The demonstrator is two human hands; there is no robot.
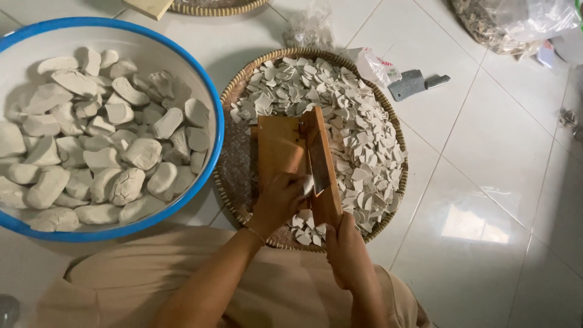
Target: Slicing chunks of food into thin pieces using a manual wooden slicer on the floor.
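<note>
Left hand (276,200) closed on a pale lump, right hand (347,252) gripping one wooden slicer (300,161) (one basket (234,182), one basin (206,91), one cleaver (415,83))

What I can't make out

My left hand (276,200) covers whatever it presses on the wooden slicer (294,161); the blue-rimmed basin (214,97) and top basket (212,8) run off frame.

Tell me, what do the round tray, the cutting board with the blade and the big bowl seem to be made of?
The round tray looks like woven cane or bamboo, with a coiled rim. The cutting board seems to be plain brown wood with visible grain; its blade looks like dull grey metal. The big bowl is smooth and white with a blue rim, perhaps enamelled metal or plastic.
</note>
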